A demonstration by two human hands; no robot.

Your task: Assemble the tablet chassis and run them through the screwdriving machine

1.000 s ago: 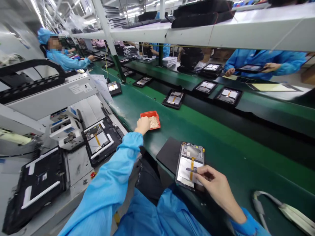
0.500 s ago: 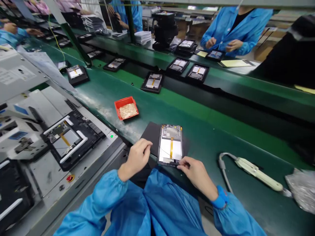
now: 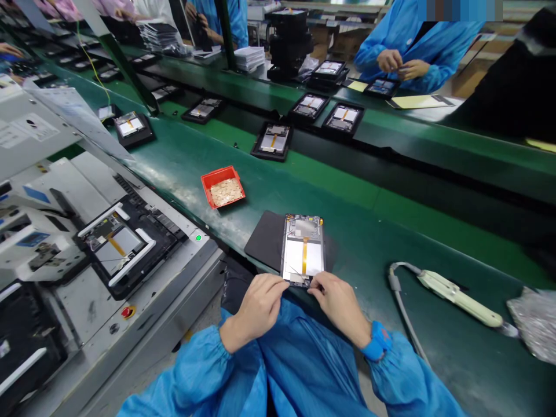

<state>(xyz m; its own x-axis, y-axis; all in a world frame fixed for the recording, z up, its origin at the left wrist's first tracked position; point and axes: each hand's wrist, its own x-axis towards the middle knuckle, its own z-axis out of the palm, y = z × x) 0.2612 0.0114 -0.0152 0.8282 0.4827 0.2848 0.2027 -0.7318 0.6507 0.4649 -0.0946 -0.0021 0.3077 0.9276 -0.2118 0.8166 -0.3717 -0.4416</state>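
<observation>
An opened tablet (image 3: 303,249) with a white battery area and an orange ribbon lies partly over a dark pad (image 3: 266,240) at the near edge of the green bench. My left hand (image 3: 259,301) is closed, its fingertips at the tablet's lower left corner. At the lower right part of the same edge, my right hand (image 3: 339,298) is closed with thumb and index finger together. Whatever either pinch holds is too small or hidden to make out.
Beyond the tablet stands a red tray (image 3: 223,186) of small pieces. To the right lie a corded pale screwdriver (image 3: 460,298) and a silvery bag (image 3: 534,324). A machine (image 3: 174,231) holding another tablet fills the left. More tablets (image 3: 273,141) line the conveyor; people work across it.
My left hand has moved right and down to the tablet's lower left corner. My right hand has shifted slightly left along the lower edge.
</observation>
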